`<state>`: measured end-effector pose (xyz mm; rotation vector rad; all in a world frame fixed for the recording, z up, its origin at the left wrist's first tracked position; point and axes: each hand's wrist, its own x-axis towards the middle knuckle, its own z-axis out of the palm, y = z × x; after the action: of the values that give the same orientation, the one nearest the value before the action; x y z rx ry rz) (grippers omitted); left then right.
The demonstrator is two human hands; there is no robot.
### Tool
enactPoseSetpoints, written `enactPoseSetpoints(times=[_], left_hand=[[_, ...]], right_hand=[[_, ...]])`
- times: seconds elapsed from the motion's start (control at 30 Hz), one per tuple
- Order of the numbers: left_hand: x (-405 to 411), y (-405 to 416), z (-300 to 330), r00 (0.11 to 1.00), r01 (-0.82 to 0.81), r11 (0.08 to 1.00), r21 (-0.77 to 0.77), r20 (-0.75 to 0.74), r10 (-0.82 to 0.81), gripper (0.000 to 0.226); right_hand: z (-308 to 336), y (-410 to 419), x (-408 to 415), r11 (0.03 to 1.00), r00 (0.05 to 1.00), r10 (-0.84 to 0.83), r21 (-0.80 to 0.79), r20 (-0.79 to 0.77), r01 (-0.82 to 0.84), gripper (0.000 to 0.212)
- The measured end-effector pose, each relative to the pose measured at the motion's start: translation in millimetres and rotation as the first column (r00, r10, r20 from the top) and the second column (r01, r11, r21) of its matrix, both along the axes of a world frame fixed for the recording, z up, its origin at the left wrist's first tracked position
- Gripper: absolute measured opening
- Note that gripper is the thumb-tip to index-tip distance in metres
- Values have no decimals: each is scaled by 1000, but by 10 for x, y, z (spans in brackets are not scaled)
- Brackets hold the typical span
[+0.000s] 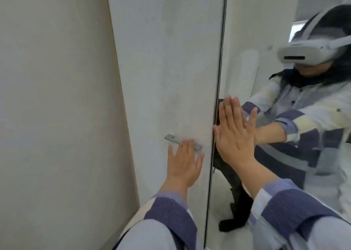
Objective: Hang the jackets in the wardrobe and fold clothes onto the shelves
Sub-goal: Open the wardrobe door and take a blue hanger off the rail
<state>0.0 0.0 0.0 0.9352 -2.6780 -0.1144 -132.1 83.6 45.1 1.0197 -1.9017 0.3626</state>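
Note:
Two wardrobe doors fill the view, both closed. The left door (167,59) is pale grey with a flat metal handle (174,139). My left hand (183,164) lies flat on this door, its fingertips over the handle's right end, fingers spread. The right door is a mirror (252,31). My right hand (235,135) presses flat against the mirror beside the seam between the doors, fingers together and straight. Neither hand holds anything. No jackets or folded clothes are in view.
A plain pale wall (53,97) stands to the left of the wardrobe. The mirror reflects a person in a striped shirt with a white headset, plus a pale floor.

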Motion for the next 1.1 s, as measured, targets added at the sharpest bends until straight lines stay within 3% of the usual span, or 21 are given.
enactPoseSetpoints(times=[0.2,0.5,0.6,0.77,0.97,1.03,1.1], left_hand=[[-203,-455,-286,976,-2,940,-341,-206,-72,49],[4,-347,-110,993,-13,954,-301,-116,-23,60],[279,-337,-98,994,-9,959,-283,-107,-23,55],[808,-190,-39,993,-100,944,-315,-93,75,83],[1457,-129,115,966,-258,933,-253,-39,256,69],[1710,-105,149,940,-339,898,-279,-74,332,70],[1956,-49,193,904,-427,808,-406,-164,396,87]], right_hand=[[-363,-152,-1,978,979,-200,53,-29,202,63],[-295,-80,115,981,986,-167,94,-5,167,60],[-265,-58,184,982,992,-124,143,5,122,60],[-284,-62,417,981,1000,2,193,27,-7,63],[-176,-355,935,917,948,311,241,68,-318,62],[-152,-471,1131,889,922,382,245,63,-386,62],[-121,-603,1337,861,893,445,242,70,-448,63]])
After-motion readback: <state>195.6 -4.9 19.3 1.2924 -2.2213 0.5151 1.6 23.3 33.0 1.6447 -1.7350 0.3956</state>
